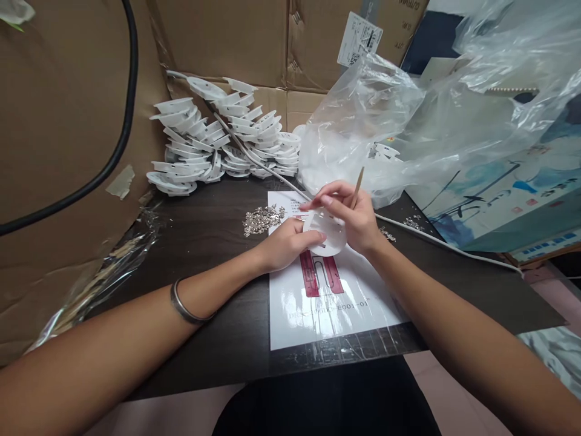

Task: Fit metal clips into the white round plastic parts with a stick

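Observation:
A round white plastic disc is gripped at its left edge by my left hand, thumb on its upper face. Over the disc's far side, my right hand is closed around a thin wooden stick whose pointed end sticks upward. The right fingertips are close to the disc's rim; whether they touch it I cannot tell. Beneath both hands lies a printed sheet with a red pattern under clear film. A heap of small metal pieces sits left of the disc.
Stacks of similar white discs stand at the back left. A clear plastic bag holding white parts is behind my hands. A white cable crosses the dark table. More metal bits lie right, beside a painted box.

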`<action>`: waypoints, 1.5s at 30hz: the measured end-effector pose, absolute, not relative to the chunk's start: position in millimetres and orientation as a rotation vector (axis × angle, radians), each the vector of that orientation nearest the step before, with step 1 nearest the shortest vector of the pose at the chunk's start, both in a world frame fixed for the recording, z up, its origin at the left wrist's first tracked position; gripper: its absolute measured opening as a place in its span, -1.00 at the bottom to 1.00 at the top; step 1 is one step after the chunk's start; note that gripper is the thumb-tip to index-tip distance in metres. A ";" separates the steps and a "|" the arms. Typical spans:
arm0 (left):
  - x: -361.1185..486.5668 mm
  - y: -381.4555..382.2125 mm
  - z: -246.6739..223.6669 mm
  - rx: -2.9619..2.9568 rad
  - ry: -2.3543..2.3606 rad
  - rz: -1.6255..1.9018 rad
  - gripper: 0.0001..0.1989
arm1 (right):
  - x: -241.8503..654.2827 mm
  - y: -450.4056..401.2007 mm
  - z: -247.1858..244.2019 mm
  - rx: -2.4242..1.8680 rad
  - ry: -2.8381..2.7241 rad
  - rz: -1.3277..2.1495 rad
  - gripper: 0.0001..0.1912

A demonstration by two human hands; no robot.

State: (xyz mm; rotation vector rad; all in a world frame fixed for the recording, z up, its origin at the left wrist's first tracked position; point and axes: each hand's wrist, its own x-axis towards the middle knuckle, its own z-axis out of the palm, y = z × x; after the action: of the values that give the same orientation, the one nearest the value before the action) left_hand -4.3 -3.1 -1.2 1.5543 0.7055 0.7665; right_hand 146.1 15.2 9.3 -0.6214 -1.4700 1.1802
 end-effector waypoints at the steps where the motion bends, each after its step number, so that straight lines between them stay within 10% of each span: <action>1: -4.2 -3.3 -1.0 1.547 0.709 0.763 -0.70 | 144.8 14.1 8.7 -0.628 -1.476 1.198 -0.80; 45: -1.4 -6.4 -2.4 1.618 0.728 0.810 -0.81 | 131.1 3.8 3.1 -0.919 -1.251 0.865 -0.97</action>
State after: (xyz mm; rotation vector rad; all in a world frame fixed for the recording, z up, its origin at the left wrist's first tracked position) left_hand -1.4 -6.4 -2.4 1.6175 0.7280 0.8105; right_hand 131.1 3.8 3.1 -0.9190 -1.2510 0.8651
